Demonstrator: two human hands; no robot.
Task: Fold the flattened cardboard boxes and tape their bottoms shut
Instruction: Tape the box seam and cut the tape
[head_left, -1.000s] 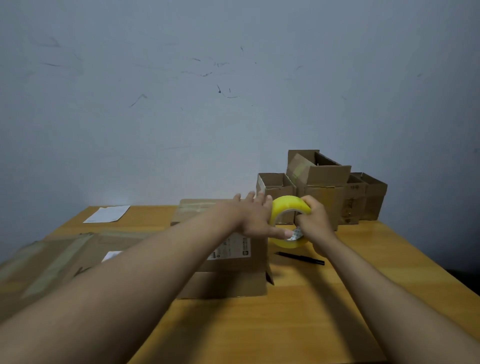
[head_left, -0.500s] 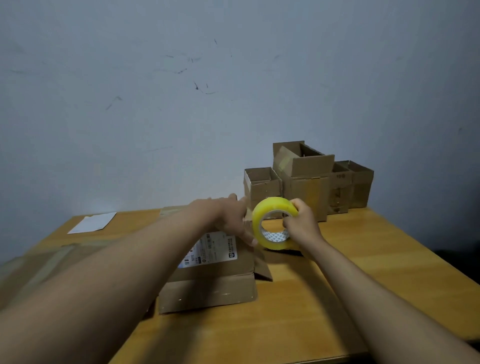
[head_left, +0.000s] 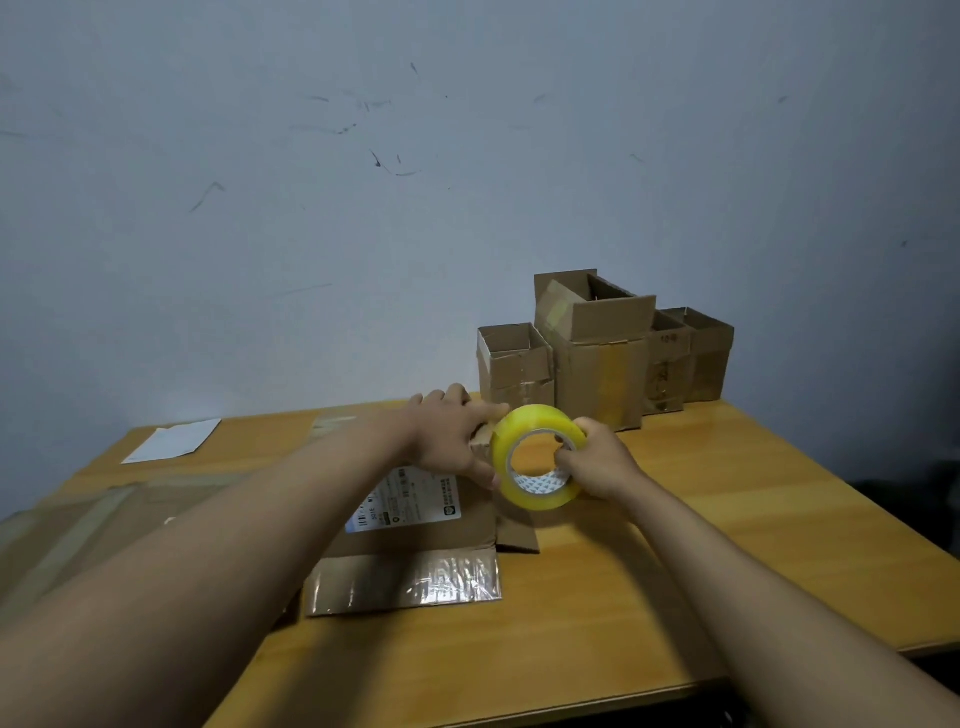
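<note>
— From the head camera, where is the box being worked on?

— A cardboard box (head_left: 415, 525) lies on the wooden table (head_left: 649, 597), left of centre, with a white shipping label (head_left: 408, 501) facing up and a near flap (head_left: 405, 584) covered in shiny clear tape.

— And the hands?

— The left hand (head_left: 449, 434) rests on the far right part of the box, its fingers fairly straight and pointing right, the thumb touching the tape roll's left edge. The right hand (head_left: 597, 462) grips the yellow tape roll (head_left: 537, 457), fingers curled through its core; the roll stands on edge just right of the box.

— Anything else on the table?

— At the far right, against the wall (head_left: 467, 182), stands a cluster of open folded boxes (head_left: 597, 358). A white paper (head_left: 174, 440) lies at the far left, and flattened cardboard with tape strips (head_left: 78, 530) sits at the near left, partly hidden by the left forearm.
</note>
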